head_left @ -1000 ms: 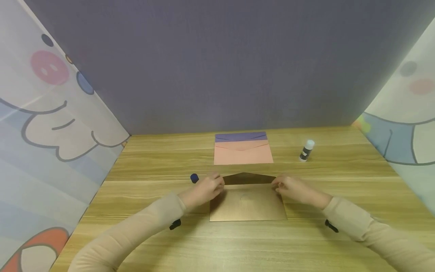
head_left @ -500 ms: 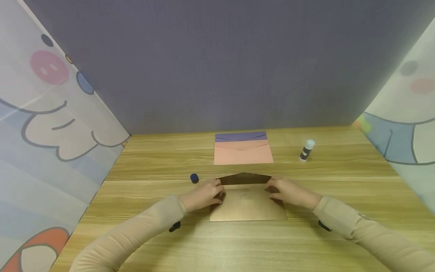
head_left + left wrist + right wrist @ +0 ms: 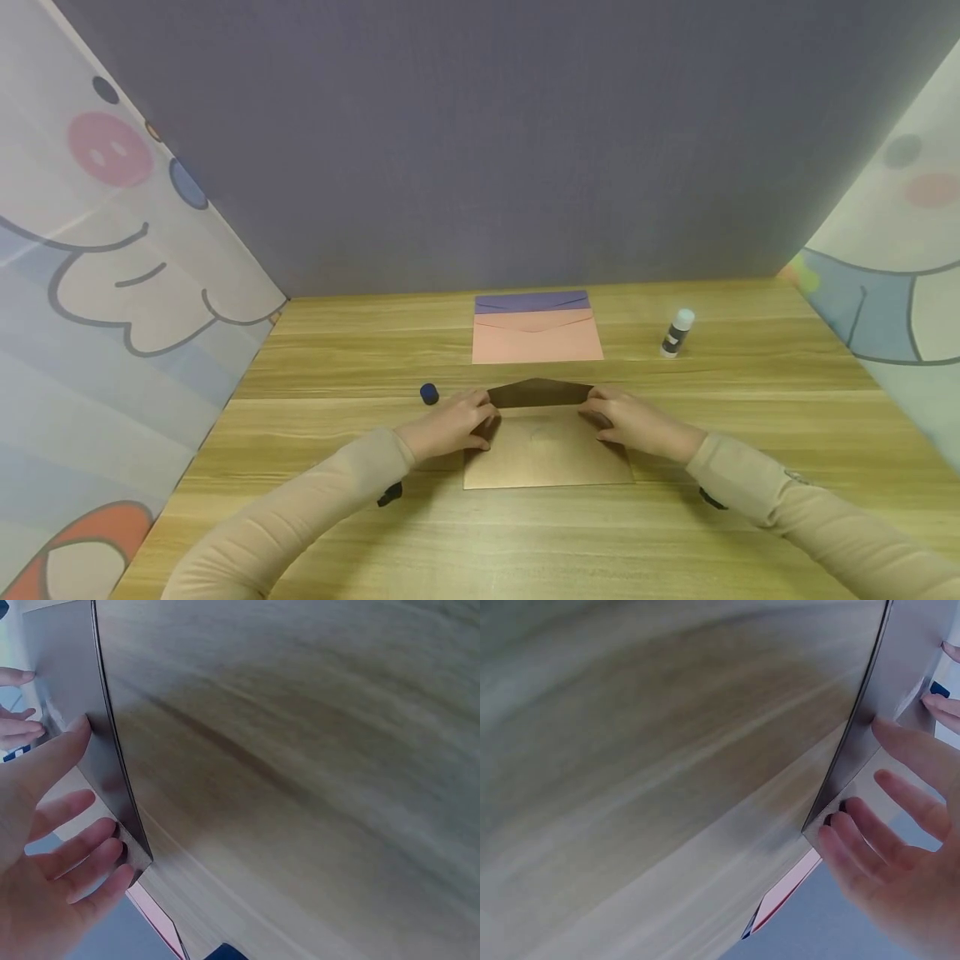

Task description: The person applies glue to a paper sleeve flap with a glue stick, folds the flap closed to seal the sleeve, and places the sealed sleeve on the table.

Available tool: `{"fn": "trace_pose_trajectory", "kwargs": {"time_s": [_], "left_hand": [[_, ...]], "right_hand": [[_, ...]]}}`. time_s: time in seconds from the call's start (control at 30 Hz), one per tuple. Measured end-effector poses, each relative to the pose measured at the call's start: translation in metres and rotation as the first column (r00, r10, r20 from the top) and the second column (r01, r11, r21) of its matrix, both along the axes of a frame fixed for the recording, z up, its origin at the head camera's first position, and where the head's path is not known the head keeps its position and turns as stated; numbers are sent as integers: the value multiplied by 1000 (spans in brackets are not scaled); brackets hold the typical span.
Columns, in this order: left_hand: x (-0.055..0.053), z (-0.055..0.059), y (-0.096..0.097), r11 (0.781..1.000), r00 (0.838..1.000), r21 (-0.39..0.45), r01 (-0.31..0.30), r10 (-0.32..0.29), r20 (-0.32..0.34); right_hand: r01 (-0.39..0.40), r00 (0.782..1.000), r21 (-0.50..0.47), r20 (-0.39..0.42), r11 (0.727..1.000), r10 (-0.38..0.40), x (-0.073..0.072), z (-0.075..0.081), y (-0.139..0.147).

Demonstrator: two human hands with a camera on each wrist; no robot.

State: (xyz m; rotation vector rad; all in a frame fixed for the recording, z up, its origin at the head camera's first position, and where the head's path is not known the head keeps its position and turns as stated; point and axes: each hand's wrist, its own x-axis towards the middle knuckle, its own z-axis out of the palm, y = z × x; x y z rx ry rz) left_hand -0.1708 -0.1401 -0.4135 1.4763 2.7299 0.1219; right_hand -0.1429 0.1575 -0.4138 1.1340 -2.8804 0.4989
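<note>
Both the left hand (image 3: 448, 423) and right hand (image 3: 639, 422), fingers loosely spread, gripping nothing, touched the gold envelope (image 3: 547, 454) on the wooden table (image 3: 540, 546); likely light, easily creased paper, it seemed best held by its side edges.

The gold envelope (image 3: 551, 458) looks smooth, sheeny paper, the table (image 3: 540, 546) grained wood, the sleeves (image 3: 300, 512) matt cloth.

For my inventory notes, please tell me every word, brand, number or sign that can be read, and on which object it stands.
None can be read in any view.
White-capped, dark-labelled cylindrical tube: marking too small and blurred to read.
Gold paper envelope, pink paper envelope, purple paper envelope: no lettering visible.
</note>
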Motion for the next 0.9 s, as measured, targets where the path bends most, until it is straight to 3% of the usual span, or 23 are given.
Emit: {"fn": "trace_pose_trajectory", "kwargs": {"time_s": [0.17,0.3,0.67,0.9], "left_hand": [[-1,-1,1,1000,1000,-10,10,-10,-17],[-2,-1,1,1000,1000,-7,6,-6,7],[-6,-1,3,999,997,-36,-14,17,74],[-7,1,4,996,992,-81,-31,40,119]], "right_hand": [[-40,997,-3,-62,999,40,0,-2,0],[-45,997,-5,-62,999,45,0,-2,1],[28,997,0,69,1000,-28,-2,-4,6],[20,989,-2,144,1000,-20,-4,-4,10]]}}
